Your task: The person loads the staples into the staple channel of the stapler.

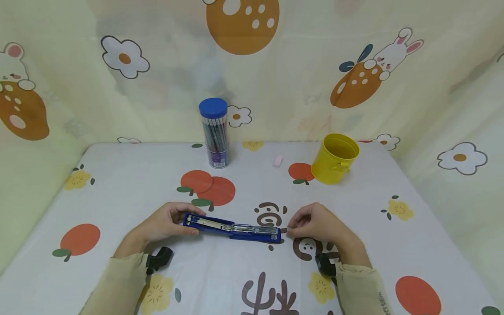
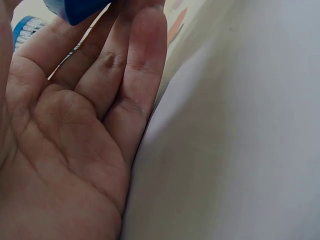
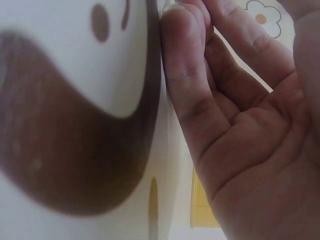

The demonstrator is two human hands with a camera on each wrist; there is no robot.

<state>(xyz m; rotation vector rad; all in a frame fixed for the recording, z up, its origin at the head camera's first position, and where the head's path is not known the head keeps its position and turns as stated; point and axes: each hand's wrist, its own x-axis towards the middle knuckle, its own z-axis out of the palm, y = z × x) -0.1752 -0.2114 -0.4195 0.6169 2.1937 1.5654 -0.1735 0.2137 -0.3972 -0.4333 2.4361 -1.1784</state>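
Note:
A blue stapler [image 1: 232, 227] lies opened out on the table, with its metal staple channel showing along the right half. My left hand [image 1: 167, 223] grips its left end between thumb and fingers; in the left wrist view a blue corner of the stapler [image 2: 75, 10] shows at the fingertips. Just off the right end, my right hand [image 1: 319, 223] has thumb and fingertips together on a small silvery piece [image 1: 289, 227], too small to make out clearly. In the right wrist view the fingers [image 3: 185, 60] are bent close to the tabletop, and the piece is mostly hidden.
Behind the stapler stands a clear tub of pencils [image 1: 215, 135] with a blue lid. A yellow bucket [image 1: 328, 164] is at the back right, and a small pink eraser [image 1: 278, 161] lies between them. A patterned cloth [image 1: 275, 92] hangs along the table's back edge.

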